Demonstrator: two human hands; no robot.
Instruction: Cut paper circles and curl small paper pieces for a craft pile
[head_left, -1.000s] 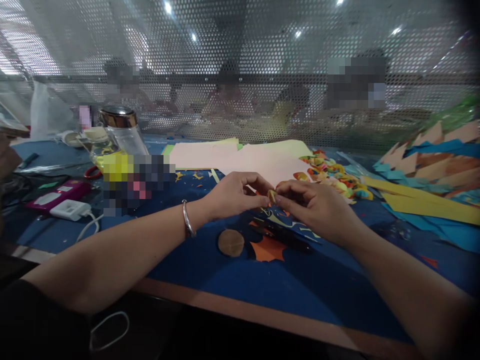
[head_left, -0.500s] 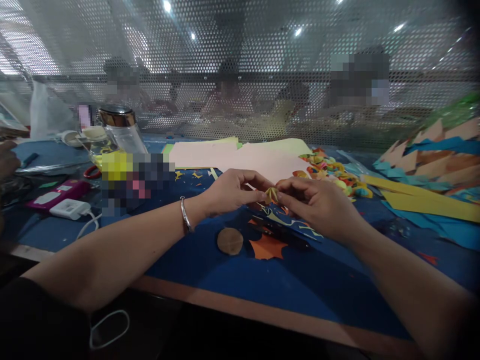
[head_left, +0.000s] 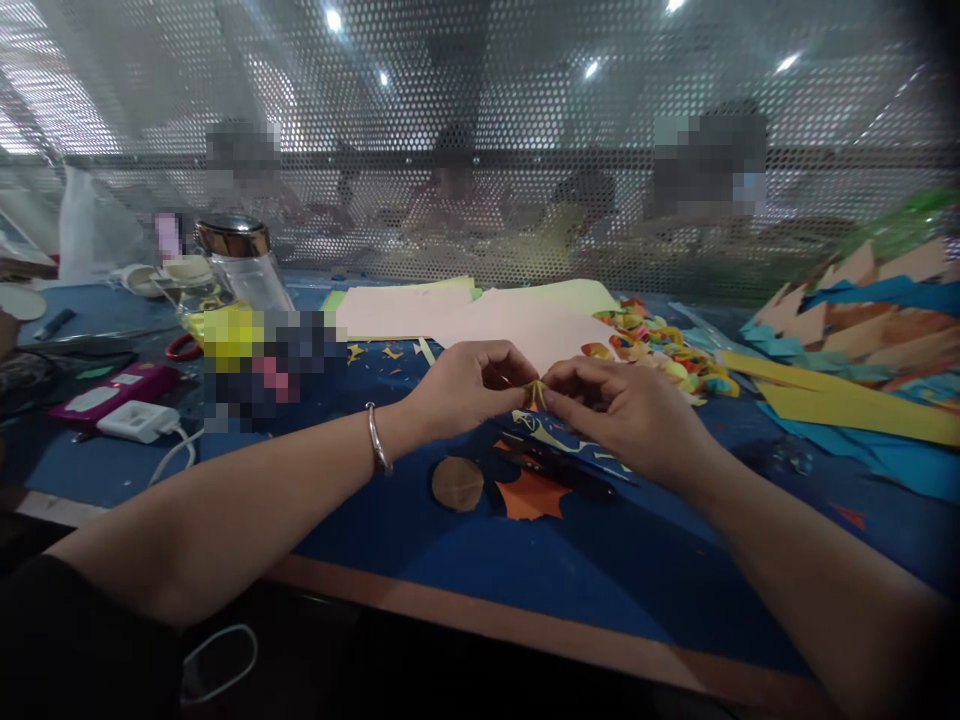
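Between my two hands is a small folded yellow paper piece (head_left: 535, 394), pinched from both sides. My left hand (head_left: 480, 385) holds its left edge with thumb and fingertips, and a silver bangle circles that wrist. The right edge is gripped by my right hand (head_left: 619, 405). Below them an orange spiky paper (head_left: 532, 495) lies on the blue table (head_left: 420, 540), beside a round brown disc (head_left: 457, 484). Pale paper scraps (head_left: 551, 435) lie just under my hands.
Behind my hands are large pale pink sheets (head_left: 480, 315) and a pile of colourful paper pieces (head_left: 660, 350). Yellow strips (head_left: 855, 400) and pointed folded papers lie at right. A glass bottle (head_left: 251, 275), a white charger (head_left: 139, 421) and a purple box (head_left: 112, 392) stand left.
The yellow paper piece has turned slightly between my fingertips, and its folds look narrower at the top. Both hands still pinch it; the view has shifted a little.
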